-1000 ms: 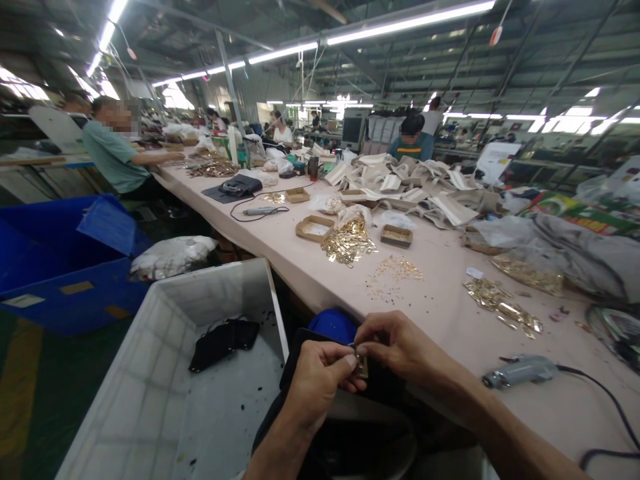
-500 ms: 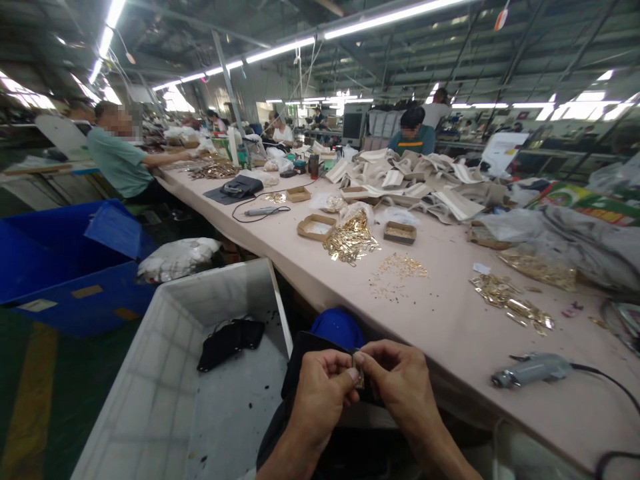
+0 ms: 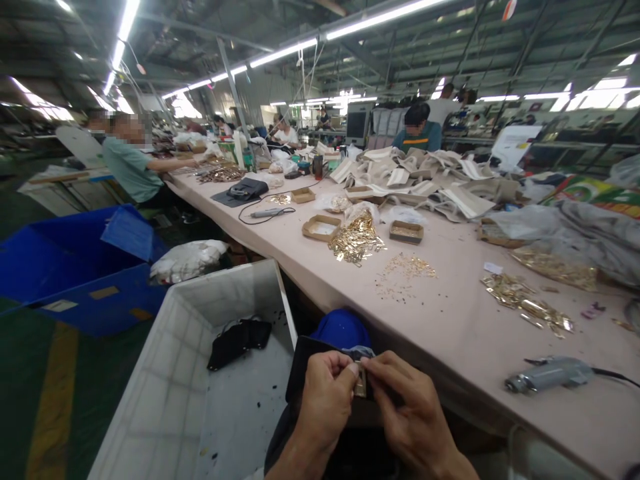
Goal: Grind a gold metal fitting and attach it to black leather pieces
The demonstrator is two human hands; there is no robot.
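Observation:
Both my hands meet low in the middle of the view, just below the table's front edge. My left hand [image 3: 326, 400] and my right hand [image 3: 410, 413] are closed in a pinch on a small gold metal fitting [image 3: 361, 385] attached to a black leather piece [image 3: 313, 360] lying on my lap. Fingertips cover most of the fitting. A blue cap-like object [image 3: 341, 328] sits just beyond the black piece, against the table edge.
A long pink table [image 3: 450, 320] carries heaps of gold fittings [image 3: 356, 241], small cardboard trays [image 3: 321, 228], a grey electric screwdriver [image 3: 547, 375] with its cord, and cream bag parts [image 3: 425, 177]. A white crate [image 3: 200, 373] with a black piece stands left, a blue bin [image 3: 65, 267] beyond. Other people work along the table.
My hands have sunk lower and drawn closer to me, still pinching the fitting. The view has shifted slightly, so the table contents sit a little further right.

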